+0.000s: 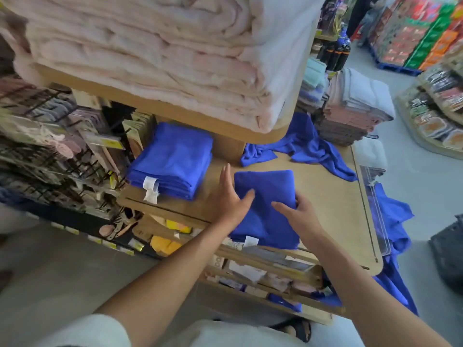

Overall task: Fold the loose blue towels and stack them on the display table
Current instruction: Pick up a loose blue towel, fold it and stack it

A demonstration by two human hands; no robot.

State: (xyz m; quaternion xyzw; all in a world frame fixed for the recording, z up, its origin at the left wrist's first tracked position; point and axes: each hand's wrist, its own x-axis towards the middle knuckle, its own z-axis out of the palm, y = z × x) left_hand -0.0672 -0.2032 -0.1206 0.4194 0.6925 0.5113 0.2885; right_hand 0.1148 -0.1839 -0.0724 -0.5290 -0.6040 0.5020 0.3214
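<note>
mid-frame, flat left hand [231,196] touched and right hand [298,212] pinched a soft-looking folded blue towel [265,216] on the desk [325,191], best lifted from both sides.

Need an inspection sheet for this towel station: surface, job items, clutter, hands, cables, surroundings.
Surface: wooden display table, light wood top.
Job's things: folded towel at the front edge; stack of folded blue towels to its left; loose blue towels crumpled at the back; another loose towel hanging off the right side.
Clutter: clear plastic strip along the right edge.
Grippers: left hand flat, thumb on the folded towel; right hand grips its right edge.
Cables: nothing seen.
Surroundings: pink blankets on the shelf above; hook rack at left; grey and pink towel pile behind.
</note>
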